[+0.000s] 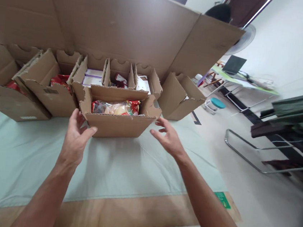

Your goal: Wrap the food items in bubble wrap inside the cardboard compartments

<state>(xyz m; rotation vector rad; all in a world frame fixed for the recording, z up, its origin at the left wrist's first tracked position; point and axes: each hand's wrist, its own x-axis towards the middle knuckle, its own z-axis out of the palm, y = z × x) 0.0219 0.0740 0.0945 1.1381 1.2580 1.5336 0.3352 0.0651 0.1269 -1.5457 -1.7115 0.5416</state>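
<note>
A small open cardboard box [119, 126] stands in front of a row of similar boxes on a pale green cloth. Inside it lie food packets in clear and red wrapping [116, 108]. At its left end is my left hand [77, 134], fingers curved and thumb apart along the near corner; whether it touches the cardboard I cannot tell. My right hand [169, 137] is by the right end, fingers spread, with a small gap to the box. Neither hand grips anything that I can see.
Behind stand several open boxes, one with red packets [60, 80] and another [181, 98] at the right end. A tall cardboard panel [118, 19] rises at the back. The cloth [118, 168] stops short of the wooden table edge [130, 212]. A metal-framed chair [243, 166] stands at right.
</note>
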